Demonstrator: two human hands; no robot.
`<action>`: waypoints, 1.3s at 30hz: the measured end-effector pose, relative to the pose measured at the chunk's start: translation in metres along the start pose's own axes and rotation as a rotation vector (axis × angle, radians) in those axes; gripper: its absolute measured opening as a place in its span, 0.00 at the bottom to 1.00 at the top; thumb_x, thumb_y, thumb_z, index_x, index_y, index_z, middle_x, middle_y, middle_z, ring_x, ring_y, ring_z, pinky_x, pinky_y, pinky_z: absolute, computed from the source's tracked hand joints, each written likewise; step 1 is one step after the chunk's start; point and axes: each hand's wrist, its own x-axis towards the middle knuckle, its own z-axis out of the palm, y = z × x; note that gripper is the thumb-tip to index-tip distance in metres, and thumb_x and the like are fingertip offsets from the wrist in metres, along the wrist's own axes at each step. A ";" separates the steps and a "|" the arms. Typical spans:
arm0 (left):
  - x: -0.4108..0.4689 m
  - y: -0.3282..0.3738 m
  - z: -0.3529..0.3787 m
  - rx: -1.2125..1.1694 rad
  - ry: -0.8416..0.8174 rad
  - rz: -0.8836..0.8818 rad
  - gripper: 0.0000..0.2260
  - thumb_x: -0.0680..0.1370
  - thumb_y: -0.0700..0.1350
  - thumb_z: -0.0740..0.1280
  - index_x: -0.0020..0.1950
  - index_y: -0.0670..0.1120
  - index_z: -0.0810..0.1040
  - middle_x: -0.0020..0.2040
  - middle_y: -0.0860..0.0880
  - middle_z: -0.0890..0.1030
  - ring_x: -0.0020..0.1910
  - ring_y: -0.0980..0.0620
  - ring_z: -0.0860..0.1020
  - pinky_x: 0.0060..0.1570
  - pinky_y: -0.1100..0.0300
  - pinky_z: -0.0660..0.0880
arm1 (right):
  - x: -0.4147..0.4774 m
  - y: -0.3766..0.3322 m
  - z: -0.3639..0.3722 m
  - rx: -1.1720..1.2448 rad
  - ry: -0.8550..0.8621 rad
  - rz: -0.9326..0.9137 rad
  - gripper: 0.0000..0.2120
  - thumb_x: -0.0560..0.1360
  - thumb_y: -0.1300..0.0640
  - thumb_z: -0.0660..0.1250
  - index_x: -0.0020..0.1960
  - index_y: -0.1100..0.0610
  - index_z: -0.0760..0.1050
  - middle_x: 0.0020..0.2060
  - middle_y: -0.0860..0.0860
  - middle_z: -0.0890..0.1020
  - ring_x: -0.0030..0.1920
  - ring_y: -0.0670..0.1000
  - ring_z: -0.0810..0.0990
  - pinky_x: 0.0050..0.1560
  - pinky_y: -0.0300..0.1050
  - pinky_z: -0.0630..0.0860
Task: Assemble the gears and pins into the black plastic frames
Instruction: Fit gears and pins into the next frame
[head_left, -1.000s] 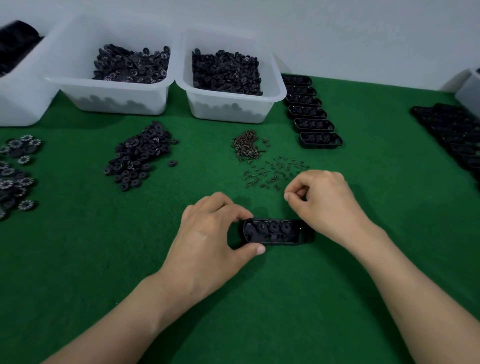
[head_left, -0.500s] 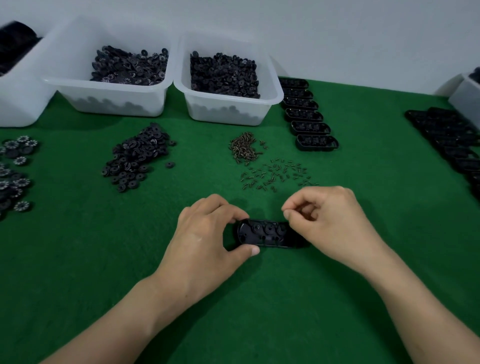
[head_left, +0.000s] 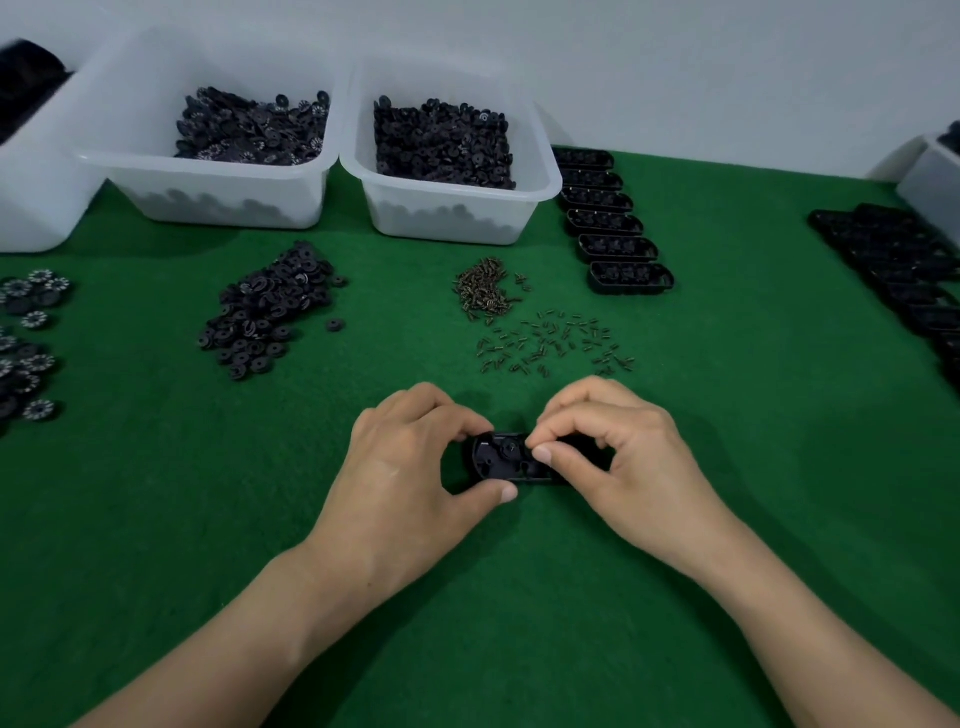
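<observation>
A black plastic frame (head_left: 501, 457) with gears in it lies on the green felt at centre. My left hand (head_left: 415, 467) grips its left end between thumb and fingers. My right hand (head_left: 613, 457) covers its right half, thumb and forefinger pinched together over the middle; whether a pin sits between them is too small to tell. Loose pins (head_left: 556, 345) are scattered just beyond the hands, next to a heap of brown screws (head_left: 485, 291). A pile of small black gears (head_left: 270, 312) lies at left.
Two white bins (head_left: 441, 213) (head_left: 208, 197) of black gears stand at the back. A row of frames (head_left: 613, 223) runs beside the right bin. More frames (head_left: 904, 270) lie at far right, toothed gears (head_left: 28, 332) at far left.
My right hand came down from the loose pins onto the frame's right half. The left hand kept its grip on the frame.
</observation>
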 end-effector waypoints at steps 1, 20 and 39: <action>0.000 0.000 0.000 0.004 0.002 0.000 0.18 0.64 0.60 0.67 0.49 0.52 0.79 0.43 0.59 0.72 0.44 0.57 0.72 0.50 0.52 0.72 | 0.000 0.000 0.000 0.003 0.006 -0.005 0.04 0.69 0.62 0.72 0.40 0.53 0.81 0.40 0.46 0.78 0.43 0.43 0.74 0.44 0.29 0.64; -0.001 -0.001 0.001 0.010 0.013 0.009 0.18 0.64 0.59 0.68 0.49 0.52 0.79 0.42 0.60 0.71 0.44 0.57 0.71 0.50 0.53 0.71 | 0.001 0.001 0.001 0.044 0.032 0.008 0.06 0.69 0.64 0.72 0.39 0.53 0.81 0.39 0.45 0.78 0.39 0.40 0.73 0.41 0.29 0.64; -0.001 0.000 0.001 0.018 0.011 0.005 0.19 0.64 0.60 0.67 0.49 0.51 0.79 0.42 0.58 0.72 0.44 0.56 0.71 0.50 0.53 0.71 | 0.003 0.000 -0.002 -0.023 0.001 0.008 0.06 0.68 0.62 0.72 0.39 0.52 0.81 0.39 0.46 0.79 0.40 0.43 0.74 0.42 0.30 0.65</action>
